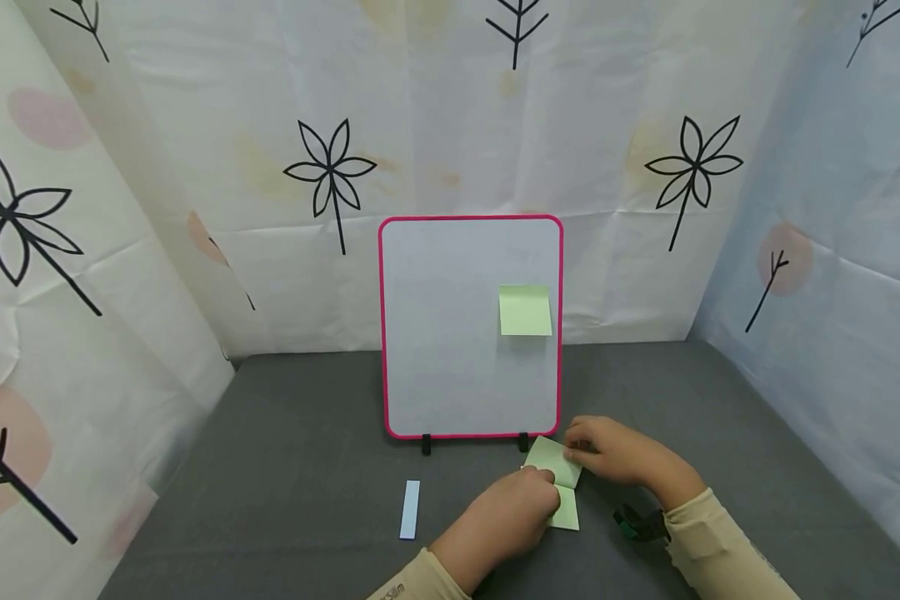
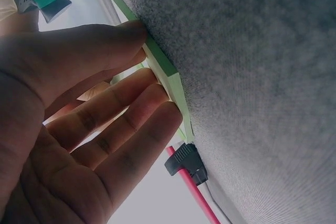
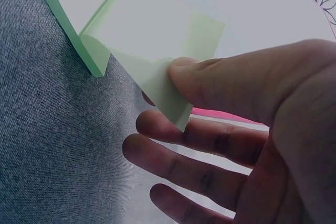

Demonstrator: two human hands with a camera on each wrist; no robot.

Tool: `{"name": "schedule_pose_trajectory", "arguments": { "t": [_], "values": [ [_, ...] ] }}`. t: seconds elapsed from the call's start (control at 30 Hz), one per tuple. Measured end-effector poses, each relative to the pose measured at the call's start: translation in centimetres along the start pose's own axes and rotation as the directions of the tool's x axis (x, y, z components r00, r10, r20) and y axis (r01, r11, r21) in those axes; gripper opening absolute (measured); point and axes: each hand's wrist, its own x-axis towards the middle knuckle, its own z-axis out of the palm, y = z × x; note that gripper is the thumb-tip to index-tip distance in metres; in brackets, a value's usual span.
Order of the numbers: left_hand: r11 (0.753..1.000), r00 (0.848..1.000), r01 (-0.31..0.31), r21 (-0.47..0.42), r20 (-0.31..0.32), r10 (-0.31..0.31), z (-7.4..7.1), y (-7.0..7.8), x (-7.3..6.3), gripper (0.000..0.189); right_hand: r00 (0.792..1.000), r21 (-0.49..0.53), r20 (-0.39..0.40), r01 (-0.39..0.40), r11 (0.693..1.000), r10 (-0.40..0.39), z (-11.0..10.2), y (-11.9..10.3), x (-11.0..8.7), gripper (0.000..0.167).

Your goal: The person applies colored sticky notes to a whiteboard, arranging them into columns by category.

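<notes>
A pad of light green sticky notes (image 1: pixel 567 512) lies on the grey table in front of a whiteboard. My left hand (image 1: pixel 512 510) grips it by the near side, thumb along one edge and fingertips along another in the left wrist view. The top sheet (image 3: pixel 149 35) is lifted and bends away from the pad, still joined along one edge. Between thumb and index finger, my right hand (image 1: pixel 617 452) pinches that sheet's free corner; its other fingers are spread below in the right wrist view.
The whiteboard (image 1: pixel 450 350) with a pink rim stands upright on black feet (image 1: pixel 426 444). One green sticky note (image 1: pixel 525 312) is on its right half. A pale blue strip (image 1: pixel 409 510) lies left of my left hand. Patterned cloth walls (image 1: pixel 217 167) enclose the table.
</notes>
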Motion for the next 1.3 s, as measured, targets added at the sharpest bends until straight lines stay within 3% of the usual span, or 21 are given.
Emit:
{"name": "schedule_pose_trajectory", "arguments": {
  "t": [0.43, 0.83, 1.13, 1.3],
  "values": [
    [0.996, 1.000, -0.009, 0.084, -0.029, 0.012, -0.2, 0.4, -0.3, 0.027, 0.999, -0.026, -0.044, -0.018, 1.000, 0.017, -0.1, 0.0, -0.2, 0.013],
    [0.997, 1.000, 0.005, 0.073, -0.008, -0.004, -0.3, 0.5, -0.3, 0.021, 0.998, -0.036, -0.056, -0.042, 0.998, 0.039, -0.5, 0.2, -0.5, 0.012],
    [0.992, 0.999, 0.001, 0.123, -0.044, 0.005, -0.2, 0.6, -0.4, 0.028, 0.996, -0.059, -0.088, -0.033, 0.998, 0.028, -0.8, 0.6, -0.8, 0.016],
    [0.993, 0.999, -0.001, 0.120, -0.032, 0.005, -0.2, 0.6, -0.4, 0.031, 0.994, -0.069, -0.108, -0.042, 0.997, 0.034, -1.0, 0.5, -0.9, 0.016]
  ]
}}
